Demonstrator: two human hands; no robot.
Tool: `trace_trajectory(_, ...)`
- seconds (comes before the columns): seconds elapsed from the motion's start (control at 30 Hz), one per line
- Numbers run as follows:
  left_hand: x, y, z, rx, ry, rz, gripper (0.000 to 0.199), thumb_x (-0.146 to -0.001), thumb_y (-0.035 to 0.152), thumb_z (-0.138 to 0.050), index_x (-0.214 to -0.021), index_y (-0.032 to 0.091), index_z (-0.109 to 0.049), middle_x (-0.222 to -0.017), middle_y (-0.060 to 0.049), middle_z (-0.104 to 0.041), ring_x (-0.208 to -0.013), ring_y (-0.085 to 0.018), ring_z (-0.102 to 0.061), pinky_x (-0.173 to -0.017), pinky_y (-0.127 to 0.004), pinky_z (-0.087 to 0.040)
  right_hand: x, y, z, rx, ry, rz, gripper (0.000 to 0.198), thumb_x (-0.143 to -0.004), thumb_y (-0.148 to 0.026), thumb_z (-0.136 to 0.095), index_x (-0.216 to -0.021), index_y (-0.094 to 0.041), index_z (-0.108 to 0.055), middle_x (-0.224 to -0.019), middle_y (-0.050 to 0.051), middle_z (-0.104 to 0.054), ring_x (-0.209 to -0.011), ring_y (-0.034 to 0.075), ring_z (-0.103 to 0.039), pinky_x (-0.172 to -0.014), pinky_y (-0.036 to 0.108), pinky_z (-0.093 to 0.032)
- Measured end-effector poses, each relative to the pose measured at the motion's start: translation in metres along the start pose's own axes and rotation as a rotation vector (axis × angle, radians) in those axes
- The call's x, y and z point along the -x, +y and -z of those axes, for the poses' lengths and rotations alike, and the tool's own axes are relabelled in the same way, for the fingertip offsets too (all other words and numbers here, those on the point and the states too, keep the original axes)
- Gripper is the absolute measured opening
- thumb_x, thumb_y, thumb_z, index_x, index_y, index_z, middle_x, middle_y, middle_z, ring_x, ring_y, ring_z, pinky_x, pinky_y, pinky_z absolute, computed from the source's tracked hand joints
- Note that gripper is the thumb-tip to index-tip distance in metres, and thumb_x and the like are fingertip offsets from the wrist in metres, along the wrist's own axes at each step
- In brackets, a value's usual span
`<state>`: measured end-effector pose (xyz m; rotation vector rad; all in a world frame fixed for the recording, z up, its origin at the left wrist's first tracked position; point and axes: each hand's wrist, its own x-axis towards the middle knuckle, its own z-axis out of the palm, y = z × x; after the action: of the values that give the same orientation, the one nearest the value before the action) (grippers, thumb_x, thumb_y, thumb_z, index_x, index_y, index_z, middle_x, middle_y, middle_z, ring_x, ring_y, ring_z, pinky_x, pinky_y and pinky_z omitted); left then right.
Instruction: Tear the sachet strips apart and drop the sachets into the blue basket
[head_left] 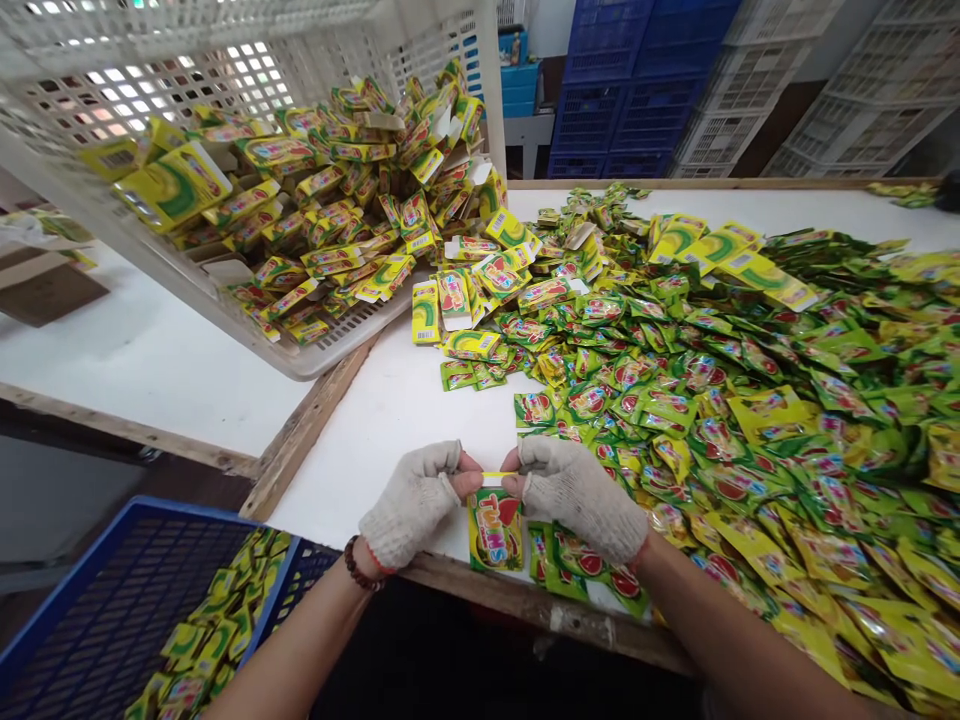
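Observation:
Between my two hands is a small yellow and green candy box (495, 530) printed "TWINS", upright at the table's front edge with its white top flap showing. My left hand (420, 498), in a white knit glove with bare fingertips, pinches the box's upper left corner. On the upper right corner, my right hand (576, 495), gloved the same way, pinches with thumb and finger. Whether anything is inside the box is hidden. Beneath my right wrist lie several green candy sachets (577, 555).
A tilted white plastic basket (300, 365) full of small boxes stands at the left back. Heaped sachets (720, 430) cover the table's right side, with flat boxes (712, 250) on top. Below left, a blue crate (67, 610) holds boxes. Stacked crates (622, 90) stand behind.

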<state>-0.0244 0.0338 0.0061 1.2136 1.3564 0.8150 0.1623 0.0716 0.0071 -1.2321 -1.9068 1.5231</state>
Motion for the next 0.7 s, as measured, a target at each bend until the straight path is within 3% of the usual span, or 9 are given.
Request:
trace_trajectory(0.13, 0.007, -0.001, 0.004, -0.112, -0.017, -0.079, 0.024, -0.079, 0.036, -0.057, -0.076, 0.013, -0.062, -0.071, 0.000, -0.058, -0.066, -0.011, -0.049, -0.061, -0.022, -0.039, 0.002, -0.002, 0.015, 0.233, -0.039, 0.103, 0.019, -0.075, -0.028, -0.056, -0.075, -0.015, -0.070, -0.066, 0.001, -0.064, -0.060, 0.010, -0.055, -0.056, 0.018, -0.041)
trace_trajectory(0.33, 0.025, -0.005, -0.006, -0.397, 0.000, -0.412, 0.018, -0.082, 0.031, -0.055, -0.084, 0.016, -0.066, -0.079, -0.005, -0.060, -0.075, -0.015, -0.055, -0.068, -0.026, -0.043, 0.015, -0.003, 0.042, 0.420, -0.378, 0.222, 0.028, -0.081, -0.032, -0.052, -0.096, -0.018, -0.072, -0.078, 0.004, -0.068, -0.067, 0.012, -0.057, -0.063, 0.020, -0.042)
trace_trajectory(0.43, 0.025, -0.010, -0.022, -0.324, 0.051, -0.363, 0.016, -0.080, 0.031, -0.057, -0.082, 0.017, -0.063, -0.079, -0.005, -0.061, -0.075, -0.015, -0.056, -0.069, -0.026, -0.045, 0.019, -0.004, 0.046, 0.399, -0.447, 0.206, 0.029, -0.081, -0.031, -0.053, -0.098, -0.018, -0.072, -0.078, 0.003, -0.069, -0.066, 0.012, -0.057, -0.062, 0.020, -0.042)
trace_trajectory(0.5, 0.027, -0.008, -0.026, -0.237, 0.074, -0.298, 0.016, -0.082, 0.031, -0.054, -0.083, 0.018, -0.062, -0.082, -0.004, -0.061, -0.076, -0.015, -0.057, -0.069, -0.025, -0.046, 0.017, -0.005, 0.047, 0.314, -0.420, 0.169, 0.030, -0.078, -0.034, -0.056, -0.100, -0.019, -0.071, -0.081, 0.002, -0.070, -0.069, 0.013, -0.060, -0.064, 0.021, -0.044)
trace_trajectory(0.57, 0.036, 0.002, -0.014, -0.248, 0.127, -0.264, 0.016, -0.084, 0.031, -0.050, -0.086, 0.020, -0.062, -0.086, -0.003, -0.062, -0.078, -0.016, -0.057, -0.069, -0.025, -0.046, 0.013, -0.004, 0.048, 0.220, -0.292, 0.125, 0.030, -0.077, -0.036, -0.056, -0.096, -0.018, -0.072, -0.083, 0.003, -0.070, -0.074, 0.015, -0.062, -0.067, 0.022, -0.047)
trace_trajectory(0.63, 0.054, 0.017, 0.019, -0.373, 0.220, -0.202, 0.018, -0.083, 0.029, -0.048, -0.093, 0.023, -0.062, -0.088, -0.002, -0.063, -0.076, -0.016, -0.058, -0.067, -0.026, -0.046, 0.008, -0.002, 0.049, 0.171, -0.111, 0.077, 0.029, -0.077, -0.037, -0.054, -0.089, -0.017, -0.072, -0.083, 0.004, -0.070, -0.075, 0.015, -0.063, -0.066, 0.023, -0.047)
trace_trajectory(0.7, 0.079, 0.031, 0.068, -0.588, 0.330, -0.087, 0.023, -0.076, 0.023, -0.051, -0.097, 0.025, -0.062, -0.080, 0.000, -0.063, -0.070, -0.017, -0.056, -0.064, -0.028, -0.045, 0.003, 0.000, 0.050, 0.195, 0.031, 0.040, 0.030, -0.080, -0.037, -0.050, -0.084, -0.016, -0.070, -0.079, 0.003, -0.069, -0.069, 0.014, -0.061, -0.060, 0.022, -0.045)
